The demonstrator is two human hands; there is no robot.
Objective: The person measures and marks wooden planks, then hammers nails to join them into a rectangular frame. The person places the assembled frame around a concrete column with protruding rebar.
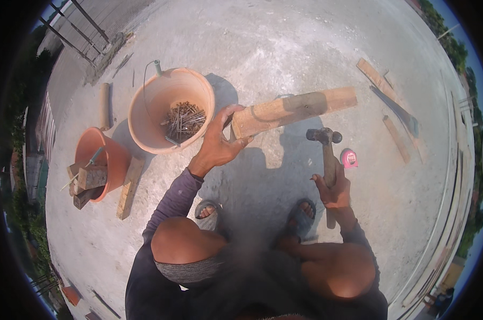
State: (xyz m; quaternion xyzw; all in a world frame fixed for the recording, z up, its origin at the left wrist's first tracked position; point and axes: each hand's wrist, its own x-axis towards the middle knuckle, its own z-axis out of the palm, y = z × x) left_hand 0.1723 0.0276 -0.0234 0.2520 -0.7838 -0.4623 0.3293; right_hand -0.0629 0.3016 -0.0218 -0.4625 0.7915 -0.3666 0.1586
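Observation:
My left hand [220,143] grips the near end of a wooden plank [300,109], thumb on one side and fingers on the other. The plank points away to the right, and a shadow falls across its face. In my right hand [334,188] is a hammer [326,152], held by its wooden handle with the metal head up and apart from the plank. Left of the plank stands an orange bucket [145,125] with a pile of nails [185,122] inside. A pink tape measure [349,158] lies on the ground just right of the hammer.
A smaller orange bucket [123,160] lies tipped at the left with wood blocks [92,177] at its mouth. Beside it is a wood strip [129,189]. A hand saw [398,109] and wood pieces [396,140] lie at right. Steel bars [70,34] stand far left.

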